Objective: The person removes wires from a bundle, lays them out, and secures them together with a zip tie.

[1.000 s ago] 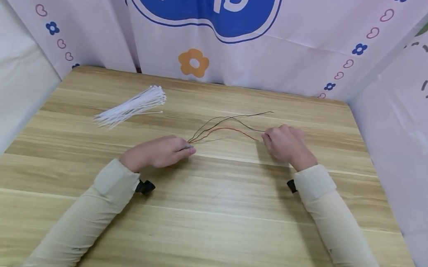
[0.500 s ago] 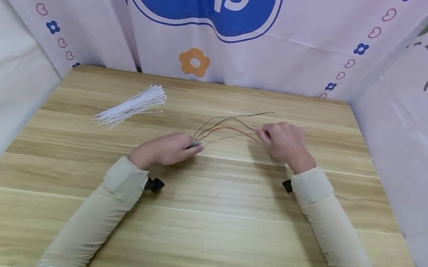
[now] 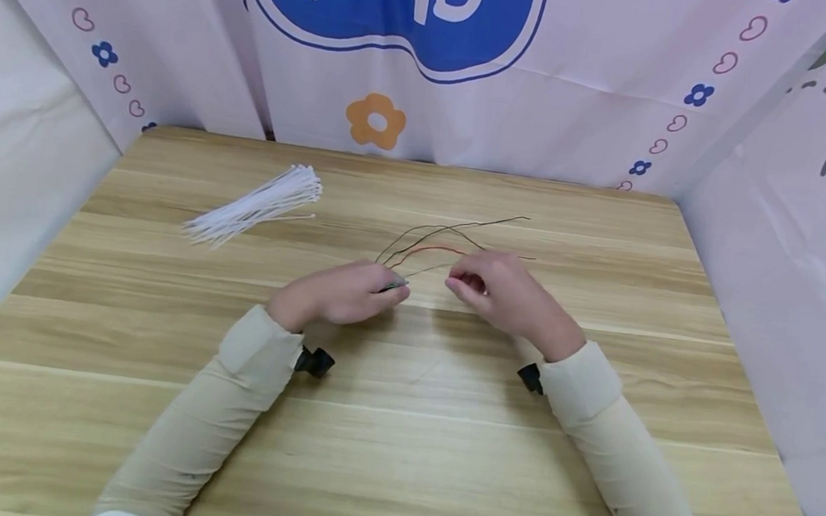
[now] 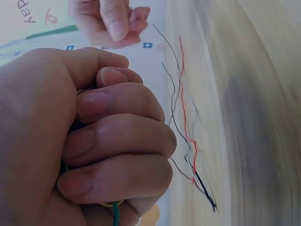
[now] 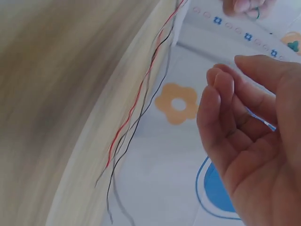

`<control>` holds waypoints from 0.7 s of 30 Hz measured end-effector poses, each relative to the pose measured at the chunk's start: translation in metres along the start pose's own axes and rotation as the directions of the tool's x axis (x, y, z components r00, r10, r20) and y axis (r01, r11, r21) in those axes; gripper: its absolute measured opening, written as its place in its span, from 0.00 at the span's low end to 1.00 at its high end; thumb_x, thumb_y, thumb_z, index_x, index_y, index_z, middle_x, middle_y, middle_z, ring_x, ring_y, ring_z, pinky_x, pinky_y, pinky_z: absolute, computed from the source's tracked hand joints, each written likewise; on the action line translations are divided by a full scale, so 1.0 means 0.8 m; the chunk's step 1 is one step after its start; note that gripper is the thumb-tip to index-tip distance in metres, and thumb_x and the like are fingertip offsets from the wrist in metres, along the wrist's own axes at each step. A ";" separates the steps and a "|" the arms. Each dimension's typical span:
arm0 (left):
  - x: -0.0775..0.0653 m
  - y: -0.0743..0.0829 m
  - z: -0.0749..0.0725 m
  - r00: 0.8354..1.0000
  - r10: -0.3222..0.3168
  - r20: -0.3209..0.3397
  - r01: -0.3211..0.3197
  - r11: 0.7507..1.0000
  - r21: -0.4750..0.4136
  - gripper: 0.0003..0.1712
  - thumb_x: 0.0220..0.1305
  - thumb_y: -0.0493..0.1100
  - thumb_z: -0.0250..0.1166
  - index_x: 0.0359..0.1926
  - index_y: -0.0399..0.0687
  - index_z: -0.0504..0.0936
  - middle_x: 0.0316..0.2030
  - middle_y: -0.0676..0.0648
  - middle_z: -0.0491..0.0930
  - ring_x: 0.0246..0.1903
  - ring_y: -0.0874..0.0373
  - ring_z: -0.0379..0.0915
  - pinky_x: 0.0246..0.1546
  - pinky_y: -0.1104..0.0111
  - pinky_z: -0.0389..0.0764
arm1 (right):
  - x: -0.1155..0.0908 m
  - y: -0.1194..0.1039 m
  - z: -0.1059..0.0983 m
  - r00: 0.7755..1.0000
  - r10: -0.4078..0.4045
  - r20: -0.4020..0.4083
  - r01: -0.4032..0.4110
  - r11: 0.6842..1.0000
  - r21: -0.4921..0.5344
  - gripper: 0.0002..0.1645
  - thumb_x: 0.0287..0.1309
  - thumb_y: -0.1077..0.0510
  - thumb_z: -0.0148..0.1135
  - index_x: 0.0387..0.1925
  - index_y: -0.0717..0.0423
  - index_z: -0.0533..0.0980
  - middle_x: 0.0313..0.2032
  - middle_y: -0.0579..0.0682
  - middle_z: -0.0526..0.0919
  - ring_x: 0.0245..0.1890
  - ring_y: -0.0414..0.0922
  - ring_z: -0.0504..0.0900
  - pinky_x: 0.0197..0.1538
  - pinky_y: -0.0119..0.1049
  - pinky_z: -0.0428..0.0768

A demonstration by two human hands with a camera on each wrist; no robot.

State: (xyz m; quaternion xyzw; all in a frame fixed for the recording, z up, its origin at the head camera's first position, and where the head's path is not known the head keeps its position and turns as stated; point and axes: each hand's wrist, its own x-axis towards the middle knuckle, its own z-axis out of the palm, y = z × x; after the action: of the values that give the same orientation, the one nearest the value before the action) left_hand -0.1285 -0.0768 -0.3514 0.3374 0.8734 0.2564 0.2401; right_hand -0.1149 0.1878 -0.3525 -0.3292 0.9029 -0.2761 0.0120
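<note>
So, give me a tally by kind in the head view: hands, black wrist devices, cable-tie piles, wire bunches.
Hands: 2 (left hand, right hand)
Black wrist devices: 2
Pile of white cable ties: 1 (single ties overlap too much to count)
Bunch of wires: 1
Total: 6

So the left forearm (image 3: 203, 423) slants up toward 1 o'clock in the head view, and the left hand (image 3: 339, 291) bends off to about 3, its fingers (image 4: 120, 136) curled tight in a grip. Right forearm (image 3: 616, 436) leans toward 11 o'clock, with the right hand (image 3: 507, 298) aimed at 10, pretty loosely cupped, thumb (image 5: 258, 69) near the fingertips (image 5: 210, 99). Hands are near each other, not touching.
</note>
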 end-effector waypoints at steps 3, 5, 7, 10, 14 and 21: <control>0.001 0.006 0.002 1.000 0.027 0.000 -0.027 1.000 -0.001 0.22 0.85 0.48 0.46 0.28 0.51 0.71 0.25 0.53 0.64 0.26 0.60 0.60 0.35 0.63 0.68 | 0.001 -0.011 0.007 0.998 -0.062 -0.007 0.062 0.997 0.050 0.06 0.73 0.58 0.66 0.43 0.56 0.85 0.35 0.46 0.86 0.34 0.38 0.82 0.40 0.35 0.84; 0.002 0.010 0.004 0.999 0.047 -0.003 -0.047 0.999 -0.006 0.21 0.85 0.48 0.47 0.32 0.49 0.76 0.26 0.54 0.65 0.27 0.60 0.62 0.38 0.63 0.69 | 0.003 -0.017 0.011 0.993 -0.119 -0.020 0.120 0.990 0.077 0.06 0.73 0.58 0.66 0.44 0.56 0.85 0.35 0.45 0.86 0.35 0.37 0.82 0.41 0.35 0.84; 0.003 0.013 0.005 0.998 0.067 -0.006 -0.067 0.998 -0.017 0.21 0.85 0.48 0.47 0.38 0.46 0.81 0.26 0.54 0.65 0.28 0.60 0.63 0.39 0.62 0.70 | 0.004 -0.021 0.016 0.983 -0.179 -0.046 0.183 0.979 0.092 0.05 0.72 0.59 0.67 0.44 0.56 0.85 0.36 0.44 0.86 0.35 0.36 0.83 0.41 0.35 0.84; 0.004 0.016 0.005 0.996 0.092 -0.007 -0.093 0.995 -0.043 0.21 0.85 0.48 0.46 0.46 0.45 0.83 0.26 0.55 0.64 0.27 0.61 0.62 0.38 0.63 0.70 | 0.006 -0.024 0.021 0.967 -0.237 -0.093 0.245 0.965 0.089 0.04 0.71 0.60 0.68 0.44 0.55 0.85 0.35 0.44 0.86 0.36 0.36 0.81 0.42 0.34 0.82; 0.004 0.018 0.006 0.994 0.106 0.004 -0.106 0.993 -0.055 0.21 0.85 0.47 0.45 0.48 0.44 0.83 0.23 0.55 0.61 0.25 0.61 0.59 0.35 0.64 0.68 | 0.007 -0.023 0.027 0.957 -0.259 -0.134 0.271 0.959 0.087 0.03 0.70 0.63 0.67 0.42 0.55 0.85 0.34 0.44 0.84 0.35 0.37 0.79 0.42 0.34 0.80; 0.003 0.020 0.011 0.992 0.125 0.033 -0.123 0.991 -0.053 0.23 0.86 0.49 0.44 0.57 0.44 0.84 0.23 0.55 0.60 0.25 0.62 0.58 0.38 0.64 0.71 | 0.004 -0.022 0.026 0.955 -0.264 -0.138 0.280 0.953 0.112 0.06 0.69 0.63 0.62 0.35 0.53 0.83 0.29 0.43 0.81 0.32 0.36 0.75 0.37 0.35 0.78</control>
State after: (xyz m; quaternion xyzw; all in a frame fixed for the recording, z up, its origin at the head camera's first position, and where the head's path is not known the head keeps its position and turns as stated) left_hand -0.1176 -0.0625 -0.3486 0.3893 0.8395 0.2868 0.2478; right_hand -0.1032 0.1645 -0.3605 -0.4318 0.8279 -0.3531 -0.0595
